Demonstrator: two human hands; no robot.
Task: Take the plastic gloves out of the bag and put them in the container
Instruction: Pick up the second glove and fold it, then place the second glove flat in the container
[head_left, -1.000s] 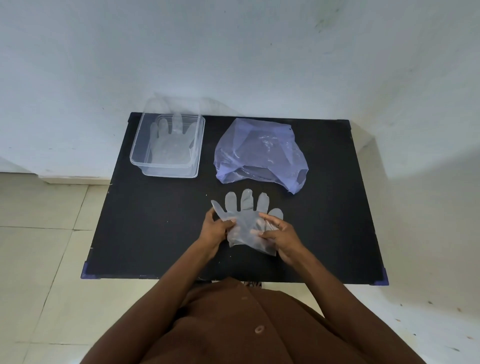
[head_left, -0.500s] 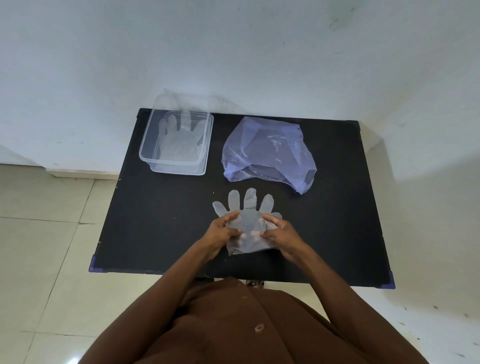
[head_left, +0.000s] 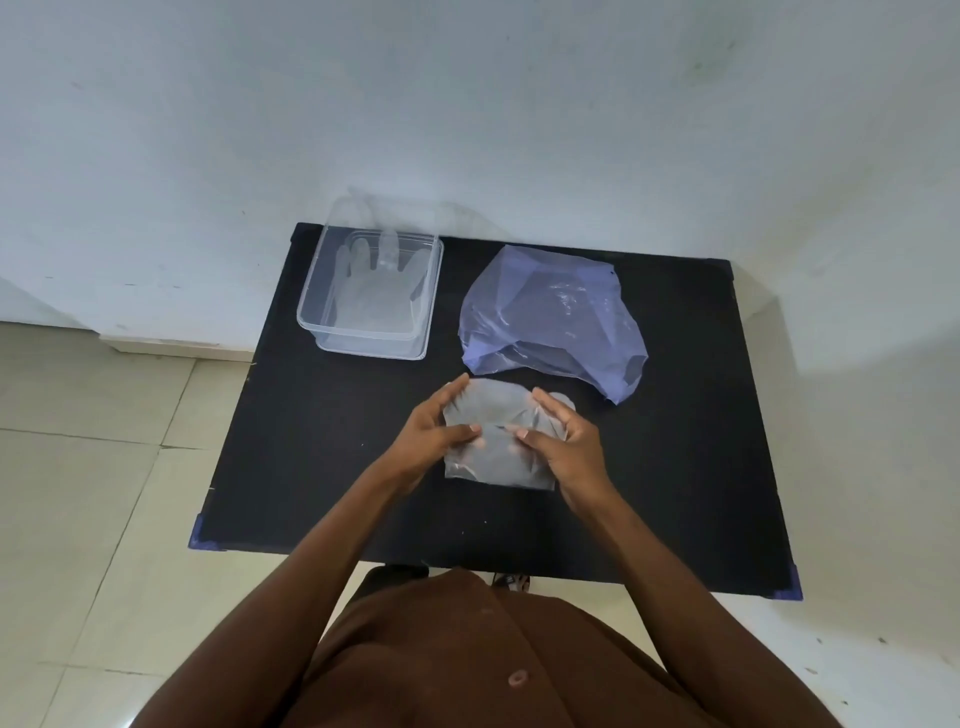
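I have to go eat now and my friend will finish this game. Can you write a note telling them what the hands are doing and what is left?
Left hand: holding the left edge of a clear plastic glove.
Right hand: holding the same glove's right edge. The glove looks folded, its fingers not showing, just above the black table.
Clear container: back left of the table, with one glove lying flat inside.
Purple bag: back right, slumped. I cannot tell if more gloves are inside.
Done: one glove in the container.
Left: put the held glove in the container, then check the bag.
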